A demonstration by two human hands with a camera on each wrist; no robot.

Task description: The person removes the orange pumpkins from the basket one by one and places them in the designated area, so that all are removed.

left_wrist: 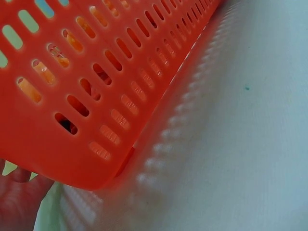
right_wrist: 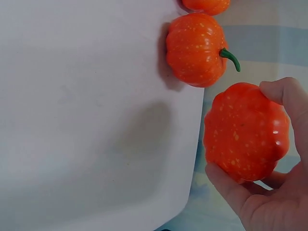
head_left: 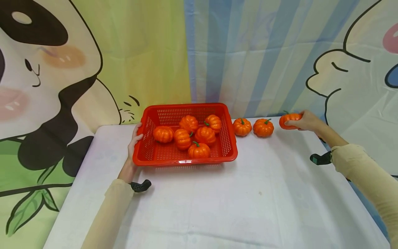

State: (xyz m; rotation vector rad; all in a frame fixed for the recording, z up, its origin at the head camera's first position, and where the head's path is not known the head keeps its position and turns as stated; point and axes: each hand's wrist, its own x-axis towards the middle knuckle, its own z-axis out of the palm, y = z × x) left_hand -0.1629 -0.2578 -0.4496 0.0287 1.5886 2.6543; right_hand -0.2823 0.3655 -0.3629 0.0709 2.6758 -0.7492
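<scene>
My left hand [head_left: 134,143] grips the left end of a red plastic basket [head_left: 183,162], fingers at its rim. In the left wrist view, part of that hand [left_wrist: 21,197] shows beside the slotted basket wall [left_wrist: 91,159]. Several small orange pumpkins, one of them a front pumpkin [head_left: 199,151], lie inside the basket. At the table's far right, my right hand [head_left: 308,121] holds another pumpkin [right_wrist: 245,132] between thumb and fingers. Its underside faces the right wrist camera, over the table's edge. Close by on the table sits a pumpkin with a curved green stem [right_wrist: 196,50].
Two loose pumpkins, a left one [head_left: 242,127] and a right one [head_left: 263,128], stand between the basket and my right hand, along the back edge. A white-covered table [head_left: 242,200] lies under everything. Behind it hangs a printed curtain [head_left: 248,58].
</scene>
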